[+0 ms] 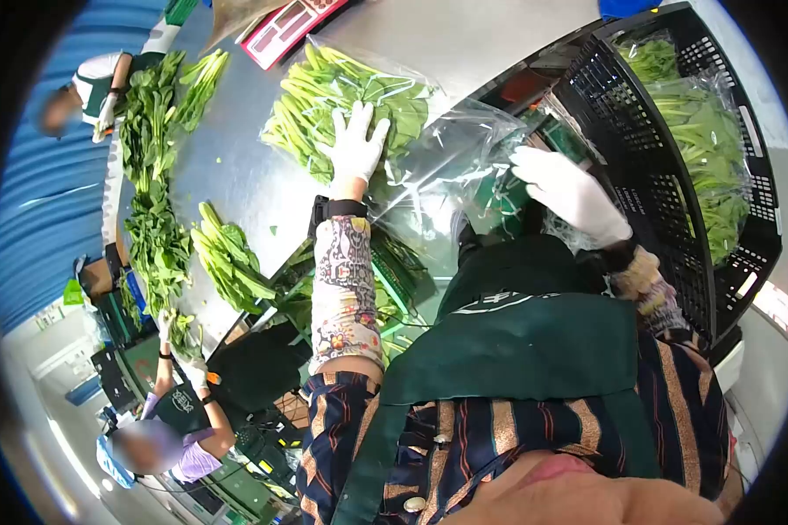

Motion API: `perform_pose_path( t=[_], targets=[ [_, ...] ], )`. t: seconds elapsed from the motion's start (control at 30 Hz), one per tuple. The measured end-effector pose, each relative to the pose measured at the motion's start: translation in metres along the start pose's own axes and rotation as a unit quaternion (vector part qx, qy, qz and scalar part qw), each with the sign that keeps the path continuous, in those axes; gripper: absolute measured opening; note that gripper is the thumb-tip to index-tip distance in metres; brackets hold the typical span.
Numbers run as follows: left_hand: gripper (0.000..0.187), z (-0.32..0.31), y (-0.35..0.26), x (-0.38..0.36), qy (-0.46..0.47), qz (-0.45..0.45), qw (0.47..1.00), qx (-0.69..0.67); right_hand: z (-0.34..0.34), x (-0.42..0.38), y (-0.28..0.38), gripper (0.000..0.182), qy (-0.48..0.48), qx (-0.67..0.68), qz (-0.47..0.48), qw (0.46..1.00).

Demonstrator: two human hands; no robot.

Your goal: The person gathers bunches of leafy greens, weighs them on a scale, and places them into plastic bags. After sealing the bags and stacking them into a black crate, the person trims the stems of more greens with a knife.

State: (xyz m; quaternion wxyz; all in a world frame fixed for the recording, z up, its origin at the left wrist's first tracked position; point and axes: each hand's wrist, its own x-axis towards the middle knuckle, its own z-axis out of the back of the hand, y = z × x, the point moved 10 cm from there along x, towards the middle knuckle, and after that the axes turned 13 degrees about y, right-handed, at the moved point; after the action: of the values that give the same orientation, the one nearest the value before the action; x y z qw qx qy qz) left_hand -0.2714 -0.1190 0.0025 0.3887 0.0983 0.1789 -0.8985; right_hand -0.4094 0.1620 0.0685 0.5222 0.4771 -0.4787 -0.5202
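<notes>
Presently, bagged leafy greens (pixel 341 105), clear crinkled plastic, left hand (pixel 355 144) flat.

My right hand (pixel 569 194) covers part of the clear bag (pixel 451 166), so I cannot tell what sits under my palm. Beside the bag, the black crate (pixel 648 175) runs out of view. The red scale (pixel 284 28) beyond the bag is cropped, its display unreadable.
</notes>
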Motion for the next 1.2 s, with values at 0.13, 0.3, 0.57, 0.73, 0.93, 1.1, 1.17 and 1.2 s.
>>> perform_pose_path(
  t=[0.13,0.3,0.57,0.73,0.93,1.1,1.17,1.2],
  targets=[
    [0.054,-0.001,0.001,0.0,0.008,0.004,1.0,-0.009,-0.033,0.052,-0.066,0.043,0.0,0.475,0.075,0.877],
    [0.055,-0.005,0.004,0.001,-0.009,-0.007,1.0,0.009,-0.021,0.054,-0.034,0.038,-0.014,0.101,0.111,0.989],
    [0.057,-0.002,-0.001,-0.001,-0.017,-0.004,1.0,0.011,0.071,-0.068,-0.028,0.01,-0.113,0.69,0.2,0.686],
    [0.056,-0.002,-0.001,0.0,-0.028,0.006,0.999,0.024,0.032,-0.021,-0.03,0.038,-0.007,0.036,-0.058,0.998],
    [0.056,-0.005,0.001,0.0,-0.018,0.003,1.0,0.007,0.004,-0.003,-0.074,0.034,-0.124,0.38,-0.12,0.909],
    [0.056,-0.007,-0.001,-0.002,-0.031,-0.007,0.999,0.016,0.067,-0.068,-0.085,0.025,-0.363,0.291,-0.084,0.881],
    [0.057,-0.006,-0.002,-0.002,-0.043,-0.004,0.999,0.023,0.082,-0.096,-0.115,0.025,-0.41,0.397,-0.138,0.81],
    [0.057,-0.006,-0.002,-0.003,-0.045,-0.007,0.999,0.027,0.077,-0.09,-0.12,0.031,-0.319,0.37,-0.176,0.855]
  ],
)
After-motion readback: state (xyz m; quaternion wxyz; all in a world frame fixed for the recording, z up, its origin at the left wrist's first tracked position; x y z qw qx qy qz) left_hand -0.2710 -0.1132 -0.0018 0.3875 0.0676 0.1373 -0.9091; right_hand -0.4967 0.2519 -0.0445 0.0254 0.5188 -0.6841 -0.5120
